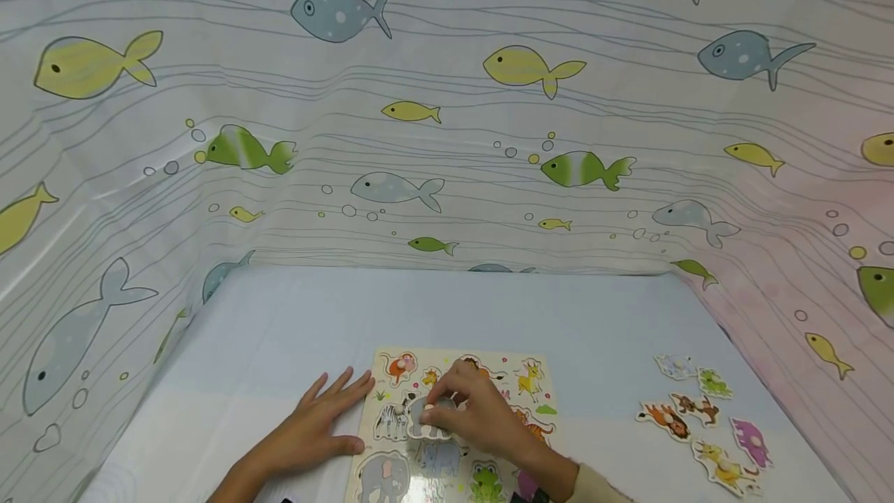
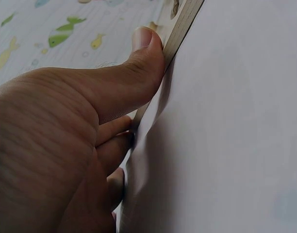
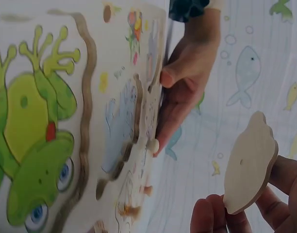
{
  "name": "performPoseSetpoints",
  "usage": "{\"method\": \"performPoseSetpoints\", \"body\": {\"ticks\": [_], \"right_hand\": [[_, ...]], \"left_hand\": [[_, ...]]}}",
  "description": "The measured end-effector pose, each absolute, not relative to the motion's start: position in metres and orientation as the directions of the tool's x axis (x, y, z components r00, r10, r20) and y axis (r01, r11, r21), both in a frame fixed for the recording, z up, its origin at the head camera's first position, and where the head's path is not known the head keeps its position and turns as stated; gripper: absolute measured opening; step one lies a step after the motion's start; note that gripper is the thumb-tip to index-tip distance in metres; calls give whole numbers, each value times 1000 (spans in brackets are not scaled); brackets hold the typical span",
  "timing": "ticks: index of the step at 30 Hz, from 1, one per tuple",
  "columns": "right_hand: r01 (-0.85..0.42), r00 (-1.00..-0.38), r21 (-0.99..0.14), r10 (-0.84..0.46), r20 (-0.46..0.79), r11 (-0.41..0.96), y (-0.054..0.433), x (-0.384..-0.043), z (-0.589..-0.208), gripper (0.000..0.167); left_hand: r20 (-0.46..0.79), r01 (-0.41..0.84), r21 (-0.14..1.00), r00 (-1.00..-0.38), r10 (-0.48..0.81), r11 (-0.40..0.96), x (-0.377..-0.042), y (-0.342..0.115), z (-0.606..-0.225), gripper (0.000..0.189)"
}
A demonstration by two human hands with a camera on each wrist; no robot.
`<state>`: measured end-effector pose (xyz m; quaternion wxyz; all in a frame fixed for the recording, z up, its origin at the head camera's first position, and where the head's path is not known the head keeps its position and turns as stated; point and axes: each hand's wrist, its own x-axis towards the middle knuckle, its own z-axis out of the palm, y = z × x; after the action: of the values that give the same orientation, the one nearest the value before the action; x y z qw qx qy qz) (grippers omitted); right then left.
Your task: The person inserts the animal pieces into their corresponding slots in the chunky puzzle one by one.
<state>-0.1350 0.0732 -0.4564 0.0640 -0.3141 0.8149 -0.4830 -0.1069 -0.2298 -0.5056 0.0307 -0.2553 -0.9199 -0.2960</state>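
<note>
Right hand (image 1: 478, 416), lower centre of head view, pinches the knob of a grey animal piece (image 3: 249, 167), held off the board (image 1: 368, 418), bare underside showing in right wrist view. Piece lies left of the knuckles, under the fingertips, long axis running across the head frame; a recess with a blue-grey animal picture (image 1: 441, 458) sits just below it there, its length likewise crosswise. Left hand (image 1: 307, 429), farther from the piece, grips nothing, fingers spread, thumb touching the board's left edge.
</note>
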Motion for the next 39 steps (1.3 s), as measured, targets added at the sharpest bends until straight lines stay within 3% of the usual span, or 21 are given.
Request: {"method": "performPoseSetpoints", "body": {"ticks": [18,30,39], "right_hand": [[-484,-772,-817,-592,229,315,49,-122,-466,18],[-596,-713,-732,-637,294,329,40,-113,-478,19],[-604,-712,-722,-636,298,338,35,-111,-480,19]], "left_hand": [[179,474,550,-871,457,688,-108,-231,-503,88],[207,492,551,-863,461,674,-106,-231,-505,85],[214,490,535,-866,451,688,-106,-231,-506,84]]}}
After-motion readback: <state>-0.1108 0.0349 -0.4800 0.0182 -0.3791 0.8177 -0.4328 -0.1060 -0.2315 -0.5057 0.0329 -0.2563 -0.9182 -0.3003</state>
